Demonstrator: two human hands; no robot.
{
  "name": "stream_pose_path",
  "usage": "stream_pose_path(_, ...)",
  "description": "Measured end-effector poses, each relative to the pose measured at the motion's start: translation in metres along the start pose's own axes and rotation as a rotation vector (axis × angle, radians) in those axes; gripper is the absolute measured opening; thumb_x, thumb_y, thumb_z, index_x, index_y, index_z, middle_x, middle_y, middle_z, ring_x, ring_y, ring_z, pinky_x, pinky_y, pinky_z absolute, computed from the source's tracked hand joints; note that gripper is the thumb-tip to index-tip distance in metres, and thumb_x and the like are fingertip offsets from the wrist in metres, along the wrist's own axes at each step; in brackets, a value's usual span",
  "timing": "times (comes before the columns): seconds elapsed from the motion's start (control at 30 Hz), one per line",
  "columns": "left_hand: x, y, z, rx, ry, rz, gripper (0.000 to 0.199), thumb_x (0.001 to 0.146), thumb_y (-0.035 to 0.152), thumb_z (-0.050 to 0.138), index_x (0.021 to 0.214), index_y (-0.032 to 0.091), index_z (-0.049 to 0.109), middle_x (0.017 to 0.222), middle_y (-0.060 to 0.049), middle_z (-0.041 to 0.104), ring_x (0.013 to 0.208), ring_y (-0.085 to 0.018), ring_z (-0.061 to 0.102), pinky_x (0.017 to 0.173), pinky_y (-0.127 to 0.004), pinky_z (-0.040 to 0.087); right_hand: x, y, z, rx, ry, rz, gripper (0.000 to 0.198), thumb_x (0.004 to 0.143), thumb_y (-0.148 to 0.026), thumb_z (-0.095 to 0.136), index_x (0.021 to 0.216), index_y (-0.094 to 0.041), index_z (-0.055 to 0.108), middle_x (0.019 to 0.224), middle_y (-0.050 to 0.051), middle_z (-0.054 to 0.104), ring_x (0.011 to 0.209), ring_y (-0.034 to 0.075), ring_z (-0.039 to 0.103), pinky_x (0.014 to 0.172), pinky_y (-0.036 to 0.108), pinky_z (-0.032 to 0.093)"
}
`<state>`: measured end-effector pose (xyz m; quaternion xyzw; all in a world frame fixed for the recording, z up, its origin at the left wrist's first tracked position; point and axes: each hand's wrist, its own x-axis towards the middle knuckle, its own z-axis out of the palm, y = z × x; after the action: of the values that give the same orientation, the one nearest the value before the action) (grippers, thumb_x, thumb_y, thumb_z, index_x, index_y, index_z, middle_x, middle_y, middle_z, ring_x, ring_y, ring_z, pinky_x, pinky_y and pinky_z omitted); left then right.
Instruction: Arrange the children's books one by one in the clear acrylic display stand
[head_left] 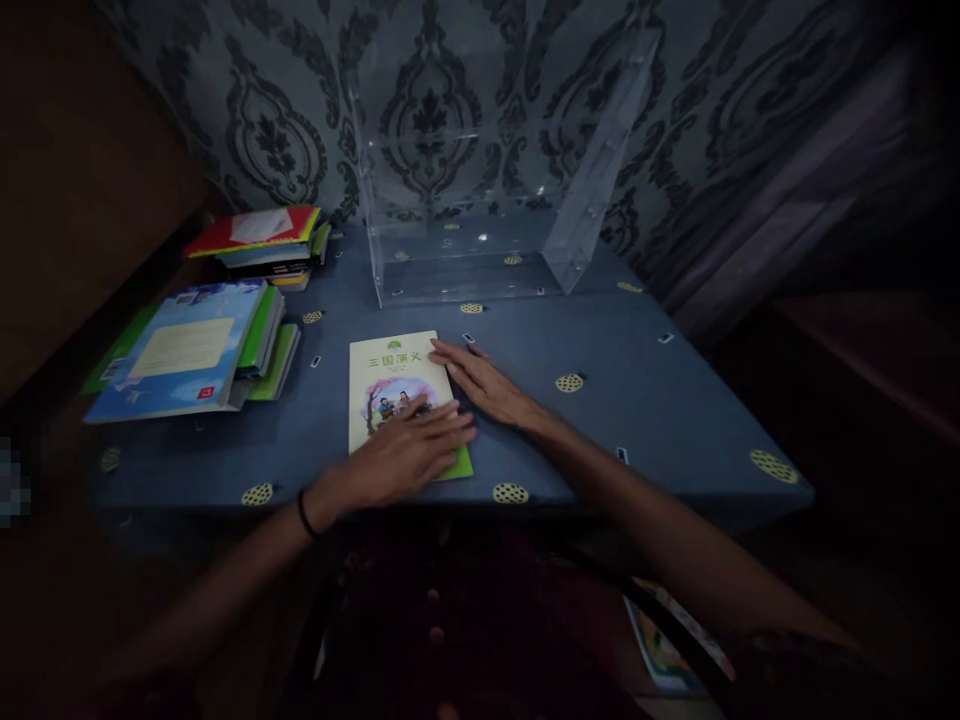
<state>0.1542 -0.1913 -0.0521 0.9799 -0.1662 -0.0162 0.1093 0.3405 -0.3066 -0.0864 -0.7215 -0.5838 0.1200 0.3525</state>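
Overall, the room was dim, with a wall (277, 120) of dark damask-patterned wallpaper behind a table dressed in a blue tablecloth (600, 335) printed with yellow pineapples. A clear acrylic shelf unit (585, 220) stood at the rear of the cloth, before the wall; a purplish curtain (780, 200) hung to the right. Two piles of books occupied the left side: the rear stack (259, 235), topped by a red and yellow cover, and the front stack (180, 345), topped by a light-blue book. The 三国演义 paperback (396, 385) lay flat, cover up, near the table's front edge, a narrow strip of cloth between its lower border and that edge. The left hand (405, 458), a black band (306, 515) at its wrist, lay across the lower cover, fingers extended and slightly spread; the right hand (484, 388) met the right border, fingers straight and nearly pressed together, tips at the upper cover. A wide stretch of cloth extended rightward from the right hand; narrower ones separated the paperback from the front stack and the shelf unit.
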Motion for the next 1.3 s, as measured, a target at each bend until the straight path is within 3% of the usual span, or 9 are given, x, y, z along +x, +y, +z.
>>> stream_pose_path(0.13,-0.03,0.027,-0.002,-0.053,-0.056,0.11,0.045,0.106,0.026,0.031,0.15,0.024,0.041,0.159,0.002,0.041,0.151,-0.016,0.027,0.128,-0.047,0.017,0.001,0.002,0.001,-0.003,-0.002,0.007,0.048,0.105,-0.034,0.03,0.153,-0.03,0.034,0.145,0.005,0.059,0.139,0.023,0.049,0.123,0.059,0.018)
stream_pose_path(0.3,-0.064,0.025,-0.007,-0.181,-0.02,0.079,0.047,0.104,0.02,0.036,0.15,0.026,0.041,0.155,0.0,0.047,0.147,-0.018,0.038,0.126,-0.049,0.025,-0.002,-0.001,0.005,-0.053,-0.003,0.005,0.048,0.104,-0.033,0.036,0.151,-0.024,0.039,0.148,0.008,0.055,0.14,0.024,0.048,0.123,0.06,0.018)
stream_pose_path(0.43,-0.079,0.012,0.001,-0.231,0.122,-0.114,0.051,0.105,0.026,0.039,0.154,0.032,0.032,0.154,-0.001,0.048,0.144,-0.018,0.044,0.124,-0.049,0.029,-0.011,-0.01,0.014,-0.142,0.044,0.004,0.047,0.102,-0.03,0.041,0.149,-0.024,0.044,0.151,0.009,0.051,0.145,0.027,0.041,0.121,0.062,0.024)
stream_pose_path(0.6,-0.076,-0.007,0.019,-0.058,0.221,-0.39,0.054,0.106,0.035,0.035,0.158,0.025,0.025,0.165,-0.008,0.026,0.154,-0.024,0.017,0.123,-0.054,0.027,-0.021,-0.029,0.023,-0.203,0.123,0.008,0.043,0.101,-0.025,0.04,0.141,-0.02,0.054,0.146,0.013,0.056,0.137,0.028,0.051,0.115,0.059,0.036)
stream_pose_path(0.7,-0.075,-0.025,0.014,-0.015,0.182,-0.358,0.053,0.106,0.034,0.033,0.157,0.022,0.027,0.166,-0.008,0.022,0.155,-0.023,0.013,0.123,-0.049,0.03,-0.027,-0.043,0.025,-0.152,0.172,0.021,0.042,0.099,-0.023,0.042,0.137,-0.019,0.057,0.136,0.013,0.064,0.128,0.029,0.059,0.104,0.053,0.05)
stream_pose_path(0.9,-0.085,-0.075,-0.018,0.191,0.105,-0.326,0.052,0.101,0.017,0.035,0.151,0.026,0.041,0.158,-0.007,0.042,0.147,-0.023,0.038,0.117,-0.045,0.041,-0.046,-0.067,0.024,0.018,0.149,0.037,0.037,0.099,-0.026,0.044,0.13,-0.024,0.064,0.11,0.009,0.077,0.09,0.024,0.074,0.08,0.041,0.059)
stream_pose_path(1.03,-0.054,-0.076,-0.028,0.37,0.174,-0.491,0.046,0.095,0.009,0.039,0.137,0.018,0.056,0.143,-0.015,0.059,0.136,-0.03,0.052,0.113,-0.052,0.043,-0.032,-0.052,0.01,0.077,0.235,0.106,0.033,0.099,-0.029,0.044,0.12,-0.021,0.069,0.099,0.008,0.078,0.082,0.023,0.072,0.078,0.039,0.058)
stream_pose_path(1.17,0.013,-0.046,-0.019,0.283,0.252,-0.521,0.041,0.1,0.035,0.047,0.134,0.012,0.053,0.136,-0.019,0.062,0.129,-0.031,0.057,0.107,-0.048,0.047,0.011,-0.014,-0.009,0.019,0.363,0.141,0.036,0.099,-0.024,0.042,0.128,-0.018,0.062,0.127,0.012,0.068,0.12,0.026,0.062,0.106,0.047,0.045)
stream_pose_path(1.3,0.057,-0.027,-0.003,0.345,0.202,-0.658,0.064,0.095,0.047,0.056,0.139,0.002,0.046,0.144,-0.03,0.051,0.137,-0.043,0.046,0.107,-0.059,0.043,0.044,0.013,-0.016,0.051,0.226,0.225,0.04,0.098,-0.019,0.041,0.136,-0.016,0.054,0.128,0.014,0.067,0.123,0.025,0.059,0.108,0.045,0.043)
